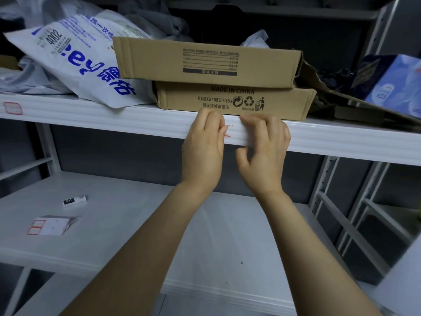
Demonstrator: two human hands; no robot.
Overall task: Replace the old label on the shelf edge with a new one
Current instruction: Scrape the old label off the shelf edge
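We work a red-bordered label on the white shelf edge, just below the stacked cardboard boxes.
Our left hand curls its fingers and pinches the label's left end, where a corner lifts; only a sliver shows between the hands. Our right hand bends its fingers over the label's right part, thumb apart below. Whether it grips anything, we cannot tell.

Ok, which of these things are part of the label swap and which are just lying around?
Job: left hand, right hand, red-bordered label, shelf edge, label sheets.
Lying about: cardboard boxes, plastic mailer bag, blue pack, small white box.
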